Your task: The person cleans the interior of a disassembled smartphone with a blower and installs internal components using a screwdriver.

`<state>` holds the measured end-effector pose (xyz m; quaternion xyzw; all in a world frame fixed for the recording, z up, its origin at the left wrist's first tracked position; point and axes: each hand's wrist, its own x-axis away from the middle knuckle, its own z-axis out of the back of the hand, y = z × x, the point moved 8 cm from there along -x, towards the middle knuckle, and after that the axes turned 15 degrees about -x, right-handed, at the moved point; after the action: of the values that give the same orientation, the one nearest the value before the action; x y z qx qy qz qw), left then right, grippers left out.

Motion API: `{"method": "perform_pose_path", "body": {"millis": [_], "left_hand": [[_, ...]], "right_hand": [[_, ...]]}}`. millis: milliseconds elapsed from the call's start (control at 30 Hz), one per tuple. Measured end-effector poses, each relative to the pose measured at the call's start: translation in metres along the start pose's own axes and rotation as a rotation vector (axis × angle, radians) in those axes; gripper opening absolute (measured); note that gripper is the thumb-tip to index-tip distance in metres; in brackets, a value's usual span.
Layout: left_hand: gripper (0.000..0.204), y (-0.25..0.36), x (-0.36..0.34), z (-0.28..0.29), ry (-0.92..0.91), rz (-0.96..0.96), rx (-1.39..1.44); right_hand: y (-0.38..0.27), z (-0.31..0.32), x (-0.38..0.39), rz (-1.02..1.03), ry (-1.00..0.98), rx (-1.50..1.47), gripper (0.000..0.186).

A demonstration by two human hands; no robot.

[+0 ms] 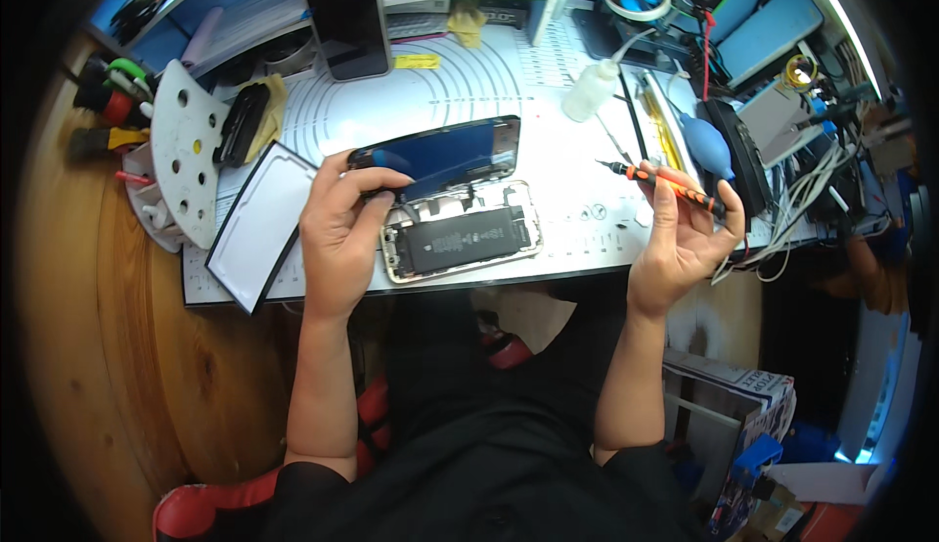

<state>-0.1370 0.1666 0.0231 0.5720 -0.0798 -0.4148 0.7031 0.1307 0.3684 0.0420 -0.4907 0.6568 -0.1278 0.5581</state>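
Note:
An opened smartphone lies near the front edge of the workbench, its black battery point(465, 239) showing inside the pale frame. My left hand point(342, 214) grips the left end of the phone's screen panel point(450, 156), which is tilted up along the far side of the phone body. Dark flex cables show between panel and body. To the right, my right hand point(685, 234) holds an orange and black screwdriver point(675, 188) between thumb and fingers. Its tip points left, above the white mat and apart from the phone.
A white, dark-edged tray point(256, 219) lies left of the phone. Another smartphone point(347, 22) leans upright at the back. A clear dispenser bottle point(591, 90), a blue air blower point(708, 147) and tangled cables point(817, 185) occupy the right side. A perforated tool holder point(186, 156) stands far left.

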Motion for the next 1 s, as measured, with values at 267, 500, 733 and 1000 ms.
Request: {"method": "perform_pose_path", "body": {"millis": [267,500,733,1000], "left_hand": [[0.017,0.001,-0.001,0.000,0.009,0.035,-0.022],[0.023,-0.004,0.000,-0.002,-0.064,-0.018,-0.095],[0.021,0.000,-0.001,0.000,-0.057,-0.011,-0.113],[0.015,0.000,-0.001,0.000,-0.045,0.017,-0.080]], "right_hand": [[0.004,-0.092,0.038,-0.162,-0.279,-0.366,0.058],[0.017,-0.121,0.049,-0.219,-0.311,-0.390,0.056],[0.020,-0.122,0.050,-0.255,-0.297,-0.416,0.056],[0.020,-0.124,0.050,-0.257,-0.316,-0.418,0.056]]}}
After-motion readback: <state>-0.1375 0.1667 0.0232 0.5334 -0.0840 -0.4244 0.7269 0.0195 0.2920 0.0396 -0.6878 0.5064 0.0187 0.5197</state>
